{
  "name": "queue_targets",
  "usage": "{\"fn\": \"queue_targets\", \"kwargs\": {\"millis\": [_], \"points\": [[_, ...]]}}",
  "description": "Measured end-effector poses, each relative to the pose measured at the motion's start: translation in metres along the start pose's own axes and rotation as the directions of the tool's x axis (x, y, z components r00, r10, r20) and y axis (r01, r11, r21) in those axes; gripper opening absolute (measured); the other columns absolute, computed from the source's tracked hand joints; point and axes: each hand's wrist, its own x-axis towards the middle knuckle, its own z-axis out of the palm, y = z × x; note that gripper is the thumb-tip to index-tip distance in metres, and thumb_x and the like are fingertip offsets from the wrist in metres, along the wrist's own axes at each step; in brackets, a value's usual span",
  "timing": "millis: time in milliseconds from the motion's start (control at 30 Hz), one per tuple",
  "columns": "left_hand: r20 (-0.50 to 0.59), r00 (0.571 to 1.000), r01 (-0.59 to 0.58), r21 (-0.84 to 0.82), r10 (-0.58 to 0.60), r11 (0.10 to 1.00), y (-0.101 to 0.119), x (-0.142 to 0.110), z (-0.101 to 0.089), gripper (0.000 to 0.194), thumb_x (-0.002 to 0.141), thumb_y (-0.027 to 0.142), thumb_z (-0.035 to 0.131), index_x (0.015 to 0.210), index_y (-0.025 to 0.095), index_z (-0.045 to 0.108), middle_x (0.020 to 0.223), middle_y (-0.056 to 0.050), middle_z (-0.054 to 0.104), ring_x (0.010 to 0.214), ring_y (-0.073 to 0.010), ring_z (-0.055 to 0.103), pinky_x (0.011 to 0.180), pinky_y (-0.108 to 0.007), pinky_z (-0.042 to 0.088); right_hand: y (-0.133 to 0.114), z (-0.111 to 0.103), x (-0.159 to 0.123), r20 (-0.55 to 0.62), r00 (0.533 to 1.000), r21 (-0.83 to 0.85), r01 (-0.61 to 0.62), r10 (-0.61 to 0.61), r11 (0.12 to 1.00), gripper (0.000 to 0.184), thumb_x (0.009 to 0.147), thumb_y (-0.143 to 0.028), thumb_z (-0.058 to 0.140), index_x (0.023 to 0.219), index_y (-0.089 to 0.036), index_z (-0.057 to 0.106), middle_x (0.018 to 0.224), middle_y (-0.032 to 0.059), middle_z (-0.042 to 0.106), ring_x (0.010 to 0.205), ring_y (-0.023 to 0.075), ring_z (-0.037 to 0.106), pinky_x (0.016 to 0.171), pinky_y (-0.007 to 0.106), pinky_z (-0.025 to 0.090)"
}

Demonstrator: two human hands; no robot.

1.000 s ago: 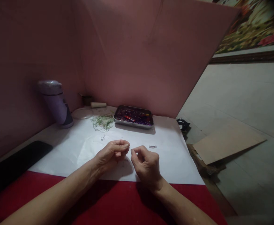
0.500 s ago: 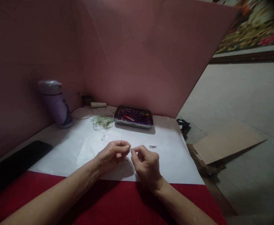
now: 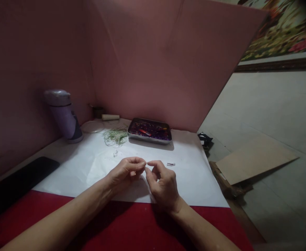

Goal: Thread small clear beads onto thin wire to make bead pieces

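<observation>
While both forearms are slanting in from the near side, the left hand (image 3: 126,171) and the right hand (image 3: 163,181) are facing each other above the white sheet (image 3: 194,181), their fingertips almost meeting. The left grip is pinching, thumb against index finger; whether it is grasping something tiny, I cannot tell. The right grip is standing slightly parted at thumb and index finger, the other fingers curling toward the palm. Just beyond the right hand, a slim metallic piece (image 3: 171,164) is lying on the sheet, looking silvery with a darker middle. Beyond the left hand, small clear bits (image 3: 115,153) are lying in a loose cluster, glinting faintly. Farther off, a tangle of green thread (image 3: 115,136) is lying left of a metal tray (image 3: 153,141).
</observation>
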Motion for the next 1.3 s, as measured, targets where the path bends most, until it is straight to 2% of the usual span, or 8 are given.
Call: {"fn": "queue_targets", "kwargs": {"millis": [200,300,433,700,1300], "points": [[-0.007,1.000,0.003,-0.008,-0.003,1.000,0.0014,-0.0005,0.0005,0.013,0.068,0.021,0.066,0.065,0.011,0.058,0.052,0.003,0.043,0.045,-0.0047,0.032,0.045,-0.019,0.019,-0.0027,-0.0003,0.0013,0.008,1.000,0.019,0.004,-0.004,1.000,0.014,0.079,-0.018,0.049,0.092,-0.015,0.051,0.055,-0.0044,0.050,0.045,0.0096,0.046,0.050,0.021,0.037],[-0.011,1.000,0.002,-0.006,-0.002,1.000,0.0010,-0.0004,0.0001,0.012,0.069,0.021,0.066,0.065,0.011,0.058,0.052,0.003,0.043,0.045,-0.0047,0.031,0.044,-0.019,0.020,-0.0028,-0.0004,0.0018,0.003,1.000,0.003,0.011,-0.011,1.000,0.006,0.081,-0.018,0.047,0.083,-0.016,0.052,0.056,-0.0027,0.052,0.048,0.0101,0.048,0.051,0.021,0.037],[-0.031,0.999,-0.017,-0.030,0.016,0.999,0.0015,0.0000,0.0003,0.012,0.068,0.018,0.066,0.064,0.010,0.059,0.057,0.002,0.044,0.048,-0.0046,0.033,0.046,-0.018,0.022,-0.0013,0.0000,0.0013,-0.012,1.000,-0.014,0.022,-0.022,1.000,0.009,0.083,-0.019,0.047,0.076,-0.017,0.053,0.059,-0.0010,0.054,0.051,0.0103,0.049,0.053,0.021,0.037],[-0.061,0.998,-0.019,-0.050,0.016,0.999,0.0034,0.0014,-0.0022,0.011,0.065,0.017,0.068,0.065,0.010,0.060,0.062,0.000,0.047,0.052,-0.0049,0.035,0.047,-0.017,0.024,0.0008,0.0012,-0.0015,-0.036,0.999,-0.050,0.012,-0.014,0.999,0.008,0.080,-0.021,0.050,0.073,-0.017,0.053,0.050,-0.0044,0.048,0.044,0.0087,0.045,0.049,0.020,0.034],[-0.066,0.997,-0.036,-0.038,0.033,0.999,0.0048,0.0004,-0.0004,0.011,0.063,0.017,0.069,0.065,0.010,0.060,0.061,0.001,0.047,0.050,-0.0045,0.034,0.046,-0.018,0.022,-0.0026,-0.0017,-0.0005,-0.079,0.996,-0.045,0.024,-0.028,0.999,0.010,0.078,-0.020,0.051,0.068,-0.017,0.052,0.047,-0.0059,0.043,0.040,0.0075,0.041,0.044,0.018,0.032]]}}
